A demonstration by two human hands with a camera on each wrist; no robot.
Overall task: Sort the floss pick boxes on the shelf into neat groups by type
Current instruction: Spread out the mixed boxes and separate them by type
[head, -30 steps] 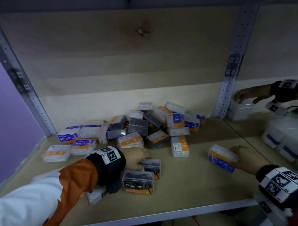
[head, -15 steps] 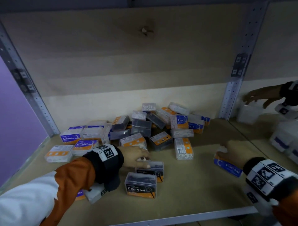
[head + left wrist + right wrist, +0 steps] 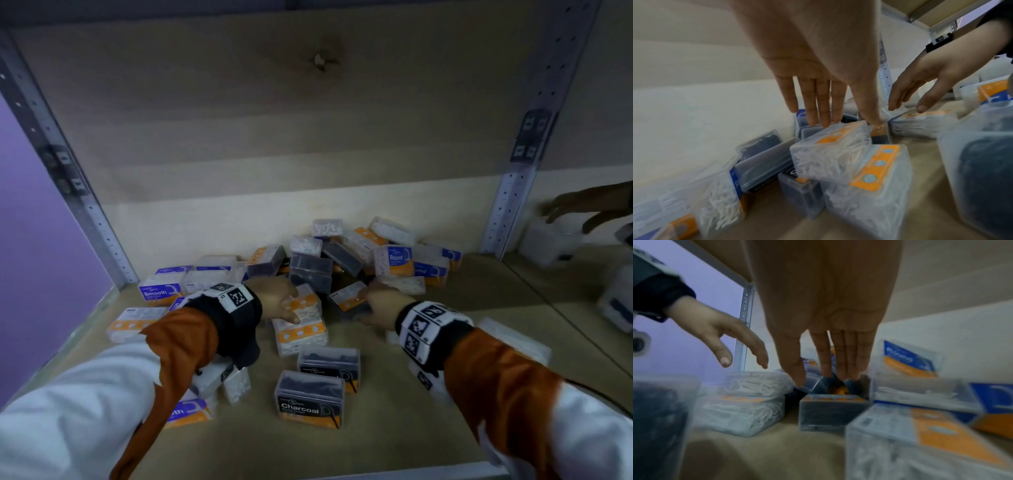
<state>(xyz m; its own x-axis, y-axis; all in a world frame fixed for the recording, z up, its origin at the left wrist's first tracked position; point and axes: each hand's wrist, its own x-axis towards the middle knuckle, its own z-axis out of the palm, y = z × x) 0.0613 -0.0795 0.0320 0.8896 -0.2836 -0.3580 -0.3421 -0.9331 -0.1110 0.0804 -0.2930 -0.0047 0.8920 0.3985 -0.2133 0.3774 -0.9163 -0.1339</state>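
A heap of floss pick boxes lies at the back of the wooden shelf (image 3: 394, 428). My left hand (image 3: 287, 305) (image 3: 846, 121) is flat, its straight fingers touching the top of a clear box of white picks with an orange label (image 3: 303, 306) (image 3: 830, 146), which lies on a like box (image 3: 301, 334). My right hand (image 3: 373, 301) (image 3: 818, 379) reaches with straight fingers onto a dark box with an orange label (image 3: 349, 298) (image 3: 826, 382). Two Charcoal boxes (image 3: 310, 399) stand in front. Smooth boxes (image 3: 159, 291) sit at left, Round boxes (image 3: 394, 260) at back right.
Metal uprights (image 3: 85, 212) stand at both rear corners. A shiny side panel (image 3: 582, 267) at right reflects a hand and boxes. One clear box (image 3: 513, 339) lies behind my right forearm, more boxes (image 3: 219, 380) under my left forearm. The shelf's front edge (image 3: 411, 474) is near.
My right hand let go of the Round box at the right and moved left to the dark box. My left hand left the Charcoal box and went forward onto the white-pick box.
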